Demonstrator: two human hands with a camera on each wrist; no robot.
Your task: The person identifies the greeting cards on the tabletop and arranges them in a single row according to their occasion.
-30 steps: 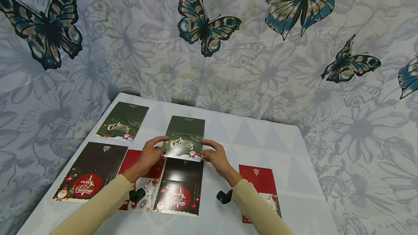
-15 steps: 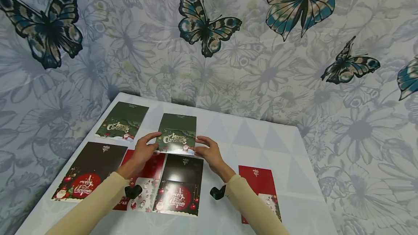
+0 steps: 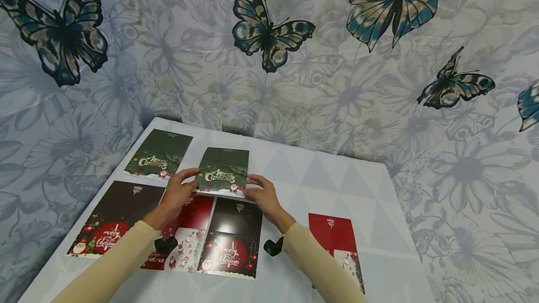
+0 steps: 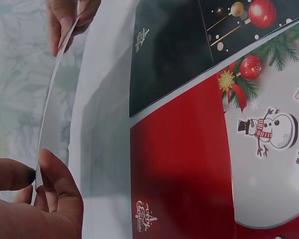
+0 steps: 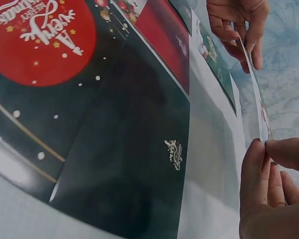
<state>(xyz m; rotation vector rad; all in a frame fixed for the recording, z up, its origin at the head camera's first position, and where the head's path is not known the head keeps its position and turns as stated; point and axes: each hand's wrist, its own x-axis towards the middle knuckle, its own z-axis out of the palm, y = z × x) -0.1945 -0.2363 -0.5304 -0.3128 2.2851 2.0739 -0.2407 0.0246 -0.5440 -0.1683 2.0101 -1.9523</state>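
Note:
A green Christmas card (image 3: 223,159), unfolded with its printed side up, is held between both hands above the table. My left hand (image 3: 178,193) pinches its left edge and my right hand (image 3: 265,199) pinches the right one. Both wrist views show the card (image 4: 49,99) nearly edge-on, slightly bowed, with thumb and fingers on either side of it. Below lie a black Christmas card (image 3: 233,216) and a red card (image 3: 198,212), side by side; the left hand and forearm hide part of the red one.
Another green card (image 3: 162,146) lies at the table's far left, with a black card (image 3: 134,205) nearer the front. A separate red card (image 3: 330,228) lies at the right, partly under the right sleeve. A butterfly-patterned cloth (image 3: 337,106) hangs behind the table (image 3: 320,176).
Both hands have carried the green card leftward and slightly away, off the top edge of the black card. The cards on the table have stayed in place.

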